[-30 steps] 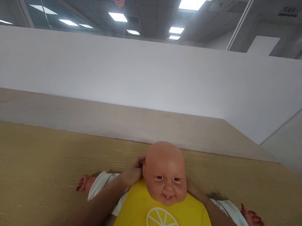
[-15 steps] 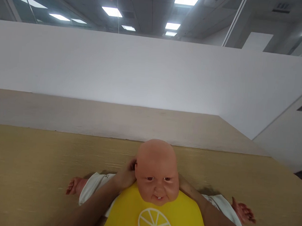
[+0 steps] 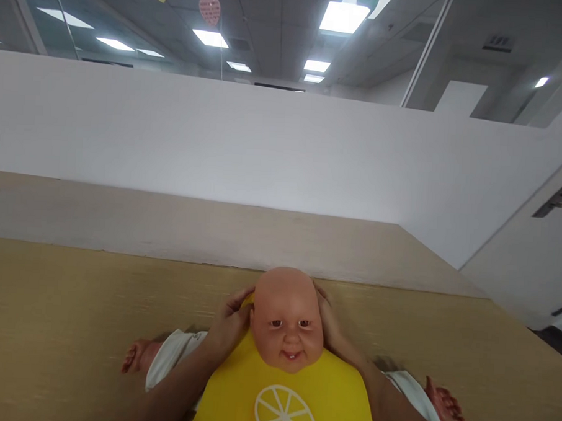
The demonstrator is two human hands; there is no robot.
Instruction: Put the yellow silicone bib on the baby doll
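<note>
Lying doll [image 3: 288,322]: placed face-up near the tabletop's [image 3: 62,312] far edge.
Yellow bib [image 3: 235,399]: spread over its front.
Left hand [image 3: 229,325], right hand [image 3: 329,321]: set beside its head; grip cannot be told.

Place: an office, it seems!
Overhead: panel lights [image 3: 344,18] blazing
Ahead: glass [image 3: 278,55] above white partition [image 3: 247,141]
Right: lever-handled door [image 3: 516,252]

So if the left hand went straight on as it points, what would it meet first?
Probably the doll's head, right beside the left hand, though depth is unclear and it might pass behind.
</note>
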